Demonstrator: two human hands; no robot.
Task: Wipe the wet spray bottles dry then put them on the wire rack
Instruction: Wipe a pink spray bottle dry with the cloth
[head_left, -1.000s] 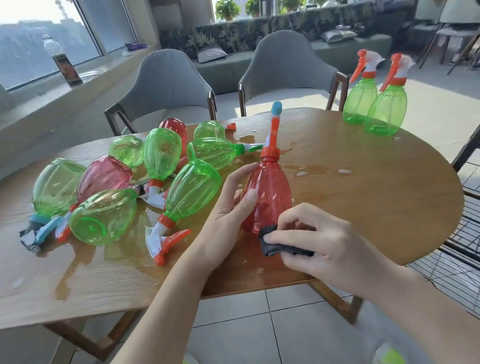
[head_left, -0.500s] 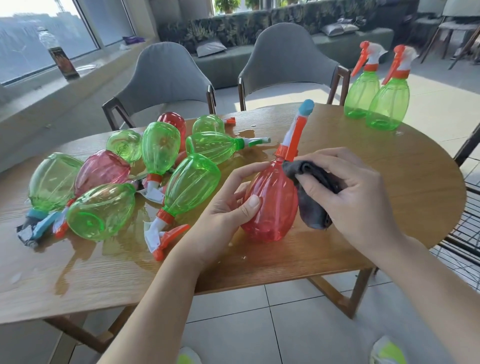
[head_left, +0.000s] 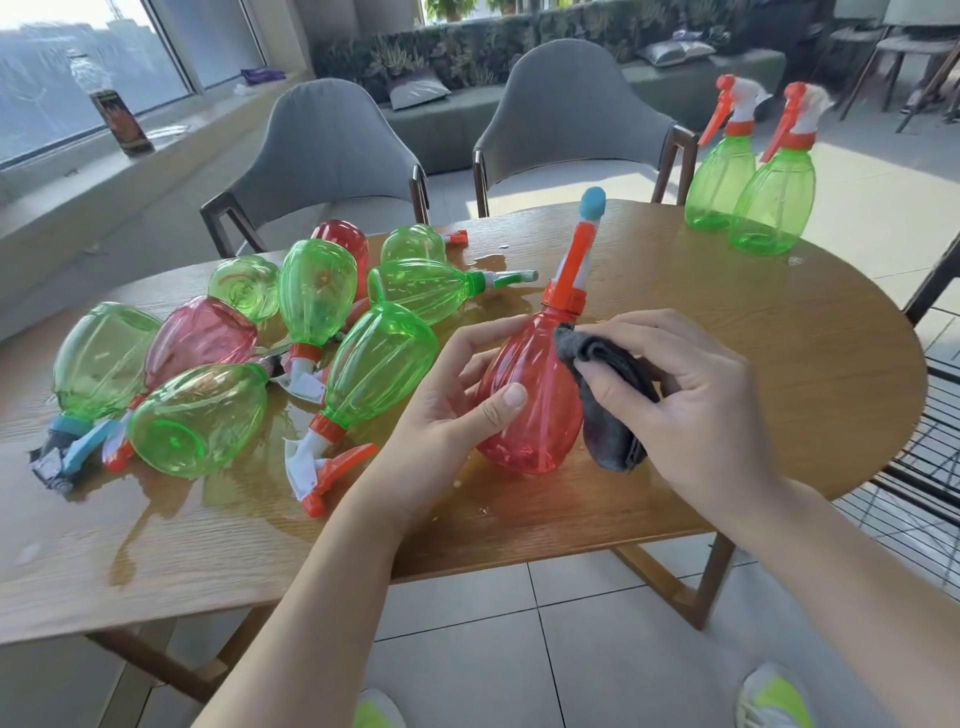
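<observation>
Red spray bottle (head_left: 530, 400) stands tilted on the wet wooden table (head_left: 727, 332), your left hand (head_left: 457, 410) curled around it. Your right hand (head_left: 691, 395) pinches a grey cloth (head_left: 608, 384) against its shoulder.

2 grey chairs (head_left: 332, 156) behind wooden table (head_left: 727, 364) (wet patches), dark bottle (head_left: 120, 122) on windowsill, sofa w/ cushions (head_left: 418, 92).
</observation>
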